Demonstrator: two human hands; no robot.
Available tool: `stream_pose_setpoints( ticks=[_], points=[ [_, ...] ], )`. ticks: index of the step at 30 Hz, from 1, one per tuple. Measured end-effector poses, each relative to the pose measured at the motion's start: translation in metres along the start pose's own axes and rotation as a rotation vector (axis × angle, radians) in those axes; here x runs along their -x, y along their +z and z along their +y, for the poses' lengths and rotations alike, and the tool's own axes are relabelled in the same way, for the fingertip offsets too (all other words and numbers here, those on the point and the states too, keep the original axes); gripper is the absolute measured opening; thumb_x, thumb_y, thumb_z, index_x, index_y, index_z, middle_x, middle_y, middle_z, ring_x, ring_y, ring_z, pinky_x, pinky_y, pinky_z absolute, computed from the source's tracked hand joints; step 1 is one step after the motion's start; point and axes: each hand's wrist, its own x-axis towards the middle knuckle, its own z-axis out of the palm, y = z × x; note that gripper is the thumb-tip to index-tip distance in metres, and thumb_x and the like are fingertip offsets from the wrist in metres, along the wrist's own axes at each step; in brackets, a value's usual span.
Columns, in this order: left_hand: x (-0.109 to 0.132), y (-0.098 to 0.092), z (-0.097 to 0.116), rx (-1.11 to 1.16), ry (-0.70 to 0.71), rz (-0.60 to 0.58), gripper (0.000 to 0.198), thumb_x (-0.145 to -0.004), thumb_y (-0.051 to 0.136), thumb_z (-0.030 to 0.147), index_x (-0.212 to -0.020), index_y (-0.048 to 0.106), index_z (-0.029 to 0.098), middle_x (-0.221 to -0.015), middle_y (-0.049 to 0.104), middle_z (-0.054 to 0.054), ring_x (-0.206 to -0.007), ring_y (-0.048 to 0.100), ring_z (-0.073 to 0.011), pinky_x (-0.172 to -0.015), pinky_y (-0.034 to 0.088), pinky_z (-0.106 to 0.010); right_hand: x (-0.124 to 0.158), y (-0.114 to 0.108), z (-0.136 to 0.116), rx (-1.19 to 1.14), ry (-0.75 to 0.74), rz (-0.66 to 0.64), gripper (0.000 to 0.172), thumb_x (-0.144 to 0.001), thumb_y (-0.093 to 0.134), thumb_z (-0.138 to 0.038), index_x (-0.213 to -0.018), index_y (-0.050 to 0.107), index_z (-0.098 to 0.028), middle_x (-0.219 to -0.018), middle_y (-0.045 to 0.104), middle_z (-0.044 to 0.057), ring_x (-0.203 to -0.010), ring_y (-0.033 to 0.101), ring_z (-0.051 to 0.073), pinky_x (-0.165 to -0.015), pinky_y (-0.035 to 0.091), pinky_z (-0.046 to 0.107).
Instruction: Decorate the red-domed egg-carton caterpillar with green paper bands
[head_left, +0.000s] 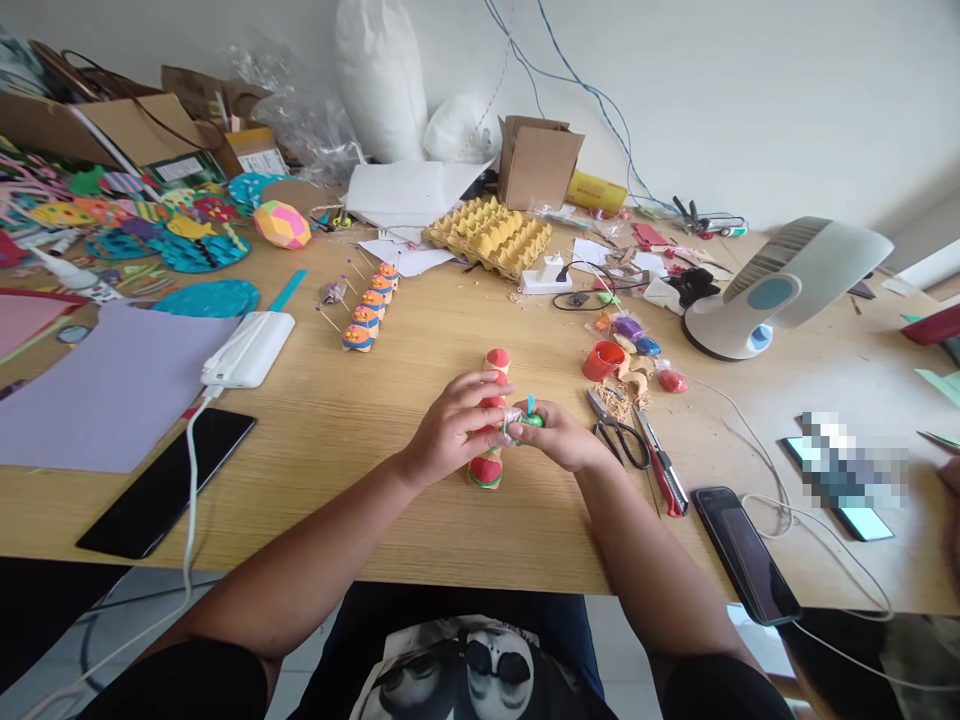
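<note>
Clamped mid-length in left grip: red carton caterpillar, flat on table, probably pinned so no sliding. Pinched tight in right grip: green bit, touching caterpillar. Scissors just right of right grip, handy.

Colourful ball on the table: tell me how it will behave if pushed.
The colourful ball looks like hollow folded paper, so probably light and easily crushed. Its flat facets would likely make it rock and settle rather than roll far across the table.
</note>
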Motion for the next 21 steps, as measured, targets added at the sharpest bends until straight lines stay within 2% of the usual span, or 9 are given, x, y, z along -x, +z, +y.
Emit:
stream_pose_setpoints(
  ticks=[4,9,15,21],
  points=[
    [-0.0001,-0.0013,0.0011,-0.029,-0.02,-0.013,0.026,-0.087,0.075,0.033,-0.113,0.074,0.029,-0.129,0.071,-0.008,-0.132,0.056,-0.0274,-0.11,0.048,-0.053,0.0008,0.0023,-0.0034,0.081,-0.062,0.028,0.042,-0.072,0.086,-0.052,-0.082,0.067,-0.016,-0.07,0.057,-0.003,-0.064,0.048,0.01,-0.062,0.042,0.023],
    [0.0015,-0.0012,0.0032,-0.088,0.024,0.015,0.028,-0.087,0.075,0.03,-0.114,0.073,0.027,-0.128,0.072,-0.007,-0.132,0.056,-0.0277,-0.109,0.049,-0.052,0.0,0.0054,-0.0081,0.153,-0.127,0.029,0.041,-0.075,0.083,-0.053,-0.081,0.068,-0.016,-0.072,0.06,-0.001,-0.066,0.051,0.011,-0.067,0.046,0.025],
    [0.0055,0.0,0.0039,-0.135,-0.01,-0.015,0.02,-0.089,0.072,0.028,-0.109,0.074,0.027,-0.123,0.075,-0.006,-0.133,0.058,-0.0281,-0.11,0.049,-0.051,0.0005,0.0046,-0.0076,0.194,-0.112,-0.03,0.046,-0.08,0.075,-0.061,-0.082,0.069,-0.016,-0.073,0.063,0.001,-0.07,0.056,0.014,-0.071,0.052,0.029],
    [0.0045,0.0011,0.0085,-0.157,-0.04,0.005,0.015,-0.092,0.067,0.026,-0.105,0.072,0.026,-0.121,0.075,-0.006,-0.131,0.059,-0.0278,-0.111,0.048,-0.05,-0.0007,0.0046,-0.005,0.184,-0.082,-0.042,0.049,-0.082,0.071,-0.065,-0.083,0.07,-0.016,-0.074,0.064,0.002,-0.072,0.057,0.015,-0.071,0.051,0.029]
  ],
)
